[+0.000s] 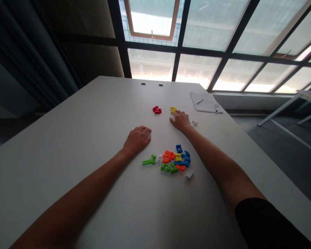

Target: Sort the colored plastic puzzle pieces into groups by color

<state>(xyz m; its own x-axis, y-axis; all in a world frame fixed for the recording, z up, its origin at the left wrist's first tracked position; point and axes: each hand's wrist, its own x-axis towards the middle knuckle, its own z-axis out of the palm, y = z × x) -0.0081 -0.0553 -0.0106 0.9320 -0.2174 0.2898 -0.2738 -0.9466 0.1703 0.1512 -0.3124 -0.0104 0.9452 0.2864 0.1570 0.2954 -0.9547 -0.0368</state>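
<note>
My right hand [180, 120] reaches to the far part of the table, its fingertips touching a small group of yellow plastic pieces [173, 109]. The thumb is spread apart from the fingers. Left of that lies a cluster of red plastic pieces [157, 110]. My left hand [138, 138] rests nearer on the table with its fingers curled; a small pale thing seems to show between thumb and fingers, too small to name. Between my forearms lies a loose pile with green pieces [165, 168], orange pieces [168, 156], blue pieces [187, 161] and a yellow piece [178, 157].
A white piece [194, 123] lies beside my right wrist, another white piece [189, 174] near the pile. Paper sheets [206, 102] with pens are at the white table's [98, 114] right edge. Windows stand behind, a dark curtain [36, 45] at left.
</note>
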